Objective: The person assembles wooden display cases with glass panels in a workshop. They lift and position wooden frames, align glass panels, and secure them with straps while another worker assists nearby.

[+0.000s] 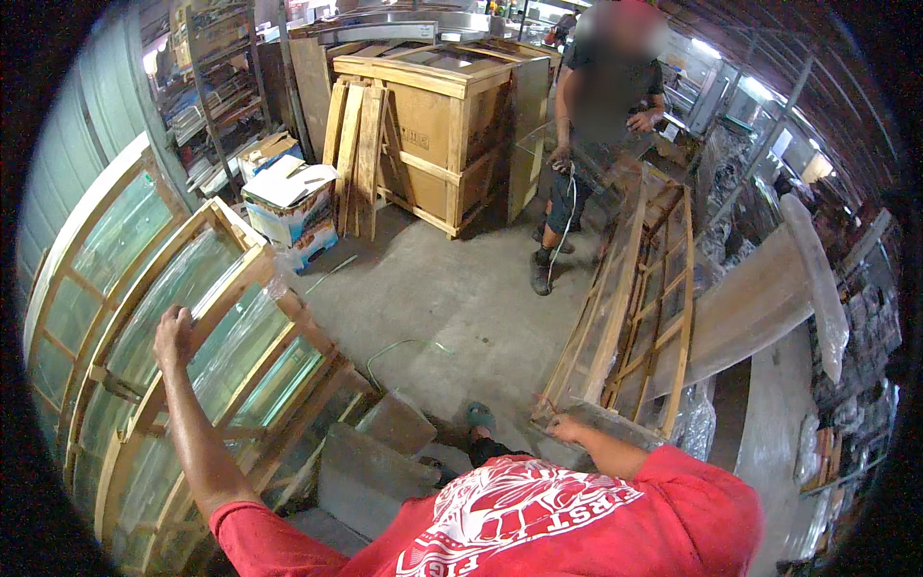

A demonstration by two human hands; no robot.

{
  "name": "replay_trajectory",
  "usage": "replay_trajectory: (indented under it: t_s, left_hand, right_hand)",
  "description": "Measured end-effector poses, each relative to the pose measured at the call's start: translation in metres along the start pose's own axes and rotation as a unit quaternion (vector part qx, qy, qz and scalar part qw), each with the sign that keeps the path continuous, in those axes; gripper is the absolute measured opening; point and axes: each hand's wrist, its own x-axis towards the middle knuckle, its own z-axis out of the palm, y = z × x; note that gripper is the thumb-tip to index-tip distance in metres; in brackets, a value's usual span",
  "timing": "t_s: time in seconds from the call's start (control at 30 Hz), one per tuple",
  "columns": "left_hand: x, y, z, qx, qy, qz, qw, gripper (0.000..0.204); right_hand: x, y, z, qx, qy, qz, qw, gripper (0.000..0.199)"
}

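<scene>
My left hand, arm stretched out, is closed on the wooden edge of a glass-filled wooden crate. Its slats frame greenish sheets wrapped in clear film. On the other side, my right hand grips the near end of a long, narrow wooden crate, which is partly covered in clear film. Its fingertips are partly hidden by the crate's edge. At that crate's far end stands a co-worker in dark clothes, with a white cord hanging from one hand.
A large wooden-framed box stands at the back, with loose planks leaning on it. Left of these, papers lie on a printed carton. Green strapping curls on the concrete floor. Film-wrapped sheets lean at right.
</scene>
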Motion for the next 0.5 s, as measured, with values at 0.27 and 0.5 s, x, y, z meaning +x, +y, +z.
replay_trajectory:
  t_s: [0.27, 0.5]
  left_hand:
    - [-0.017, 0.027, -0.020, -0.020, 0.008, -0.051, 0.998, 0.044]
    - [-0.030, 0.045, -0.025, -0.017, 0.121, -0.032, 0.992, 0.046]
  right_hand:
    - [0.013, 0.012, 0.014, -0.077, 0.024, 0.013, 0.997, 0.040]
    - [0.008, -0.004, 0.001, -0.069, -0.029, 0.041, 0.996, 0.045]
